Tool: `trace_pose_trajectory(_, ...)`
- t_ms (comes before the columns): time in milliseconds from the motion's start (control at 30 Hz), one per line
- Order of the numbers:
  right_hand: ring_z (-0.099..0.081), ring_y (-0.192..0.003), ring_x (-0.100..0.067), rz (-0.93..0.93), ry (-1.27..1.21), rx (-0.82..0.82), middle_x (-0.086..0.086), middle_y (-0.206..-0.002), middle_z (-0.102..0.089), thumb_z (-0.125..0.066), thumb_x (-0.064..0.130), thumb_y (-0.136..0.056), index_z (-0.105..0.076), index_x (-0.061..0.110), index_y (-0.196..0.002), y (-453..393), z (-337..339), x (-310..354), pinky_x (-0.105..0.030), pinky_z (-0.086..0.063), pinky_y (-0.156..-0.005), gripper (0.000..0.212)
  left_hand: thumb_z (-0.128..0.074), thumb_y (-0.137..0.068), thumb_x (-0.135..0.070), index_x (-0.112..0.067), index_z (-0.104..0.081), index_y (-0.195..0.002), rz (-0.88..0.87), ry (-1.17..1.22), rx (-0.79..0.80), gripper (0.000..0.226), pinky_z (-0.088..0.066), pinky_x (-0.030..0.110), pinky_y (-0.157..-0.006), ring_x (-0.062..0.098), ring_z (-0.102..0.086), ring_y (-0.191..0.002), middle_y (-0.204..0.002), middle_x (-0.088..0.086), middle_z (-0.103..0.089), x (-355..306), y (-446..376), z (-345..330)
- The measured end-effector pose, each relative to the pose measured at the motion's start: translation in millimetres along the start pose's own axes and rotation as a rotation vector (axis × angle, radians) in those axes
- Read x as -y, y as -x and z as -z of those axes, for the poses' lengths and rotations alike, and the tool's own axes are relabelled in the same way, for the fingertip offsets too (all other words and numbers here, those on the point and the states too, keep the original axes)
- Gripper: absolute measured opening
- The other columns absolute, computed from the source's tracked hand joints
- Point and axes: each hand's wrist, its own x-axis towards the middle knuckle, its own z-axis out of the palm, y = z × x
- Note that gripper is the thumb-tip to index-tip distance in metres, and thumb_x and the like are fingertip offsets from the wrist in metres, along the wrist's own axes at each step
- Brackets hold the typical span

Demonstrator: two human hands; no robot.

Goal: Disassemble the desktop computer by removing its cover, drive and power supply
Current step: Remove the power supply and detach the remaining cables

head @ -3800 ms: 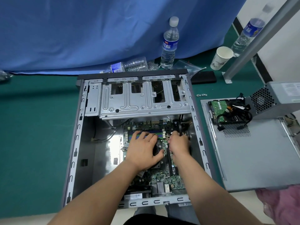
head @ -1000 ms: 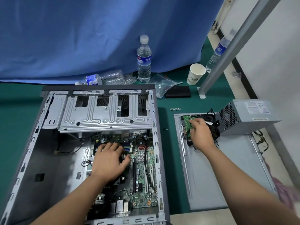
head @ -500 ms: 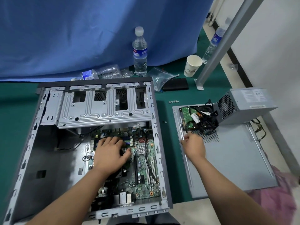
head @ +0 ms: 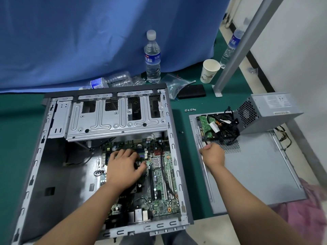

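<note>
Risk, item one — the left hand (head: 123,167) lay flat inside the open case (head: 35,156), fingers (head: 122,153) spread and relaxed over the motherboard (head: 159,183) and what looked like its cooler, gripping nothing. Any lean of weight there could have flexed the board or bent the memory sticks just beyond the fingertips.

Risk, item two — the right hand (head: 213,154) was curled at the near-left edge of the removed cover (head: 256,165). It seemed to pinch something small, perhaps a black cable end. I could not tell what. If it was a lead from the tangle of black cables (head: 224,128), a tug could have dragged the drive (head: 206,124) off the panel's edge.

Risk, item three — the power supply (head: 265,112) sat tilted, one end propped on the cover's far corner, and a shove on the panel could have tipped it. Four loose screws (head: 190,109) lay on the green worktop (head: 17,121) just beyond the cover, easy to scatter.

Location of parts:
- The cover lay flat on the worktop, right of the case.
- The drive rested circuit side up on the cover's far-left corner, just beyond the right hand.
- The power supply stood beside the drive, well apart from both hands.
- All three appeared already out of the case.
</note>
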Motion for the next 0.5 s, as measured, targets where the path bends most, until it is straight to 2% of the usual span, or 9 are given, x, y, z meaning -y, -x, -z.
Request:
trace_pose_trajectory(67,-0.054,-0.072,-0.022,0.039,-0.139,0.004,-0.007,-0.081,-0.061,-0.06,0.006,-0.084,-0.059,0.01,-0.078,7,5,2,-0.026,-0.041,-0.066,0.008,-0.01,-0.077,-0.066,-0.027,-0.063,-0.107,0.002,0.029,0.017,0.072,-0.027,0.033,-0.096,0.015,-0.051,-0.108,-0.108,-0.008,-0.06,0,0,2)
trace_pose_trajectory(200,-0.052,-0.068,-0.015,0.134,-0.459,0.012,-0.005,-0.078,-0.061,-0.06,0.009,-0.089,-0.065,0.005,-0.091,26,25,14,-0.027,-0.044,-0.065,0.007,-0.04,-0.091,-0.053,-0.025,-0.06,-0.114,-0.017,0.128,0.043,0.042,-0.029,0.032,-0.098,0.016,-0.05,-0.112,-0.114,-0.006,-0.059,4,0,6)
trace_pose_trajectory(267,-0.049,-0.066,-0.013,0.176,-0.597,-0.012,-0.004,-0.074,-0.058,-0.061,0.015,-0.09,-0.064,0.008,-0.087,41,36,26,-0.025,-0.042,-0.064,0.008,-0.048,-0.092,-0.045,-0.022,-0.06,-0.115,-0.026,0.236,0.052,0.035,-0.034,0.032,-0.096,0.019,-0.05,-0.111,-0.114,-0.003,-0.059,10,2,12)
trace_pose_trajectory(367,-0.04,-0.05,-0.004,0.248,-0.771,-0.09,0.005,-0.06,-0.047,-0.057,0.021,-0.093,-0.054,0.017,-0.073,68,47,52,-0.018,-0.035,-0.051,0.021,-0.054,-0.092,-0.037,-0.017,-0.06,-0.114,-0.04,0.376,0.054,0.03,-0.038,0.033,-0.096,0.021,-0.05,-0.111,-0.112,0.001,-0.058,23,10,26)
trace_pose_trajectory(500,-0.032,-0.044,-0.004,0.254,-0.913,-0.053,0.006,-0.053,-0.038,-0.045,0.028,-0.099,-0.048,0.018,-0.071,108,42,88,-0.018,-0.028,-0.045,0.03,-0.053,-0.092,-0.038,-0.018,-0.057,-0.118,-0.124,0.32,0.073,0.032,-0.039,0.033,-0.096,0.019,-0.048,-0.116,-0.117,0.001,-0.058,54,28,50)
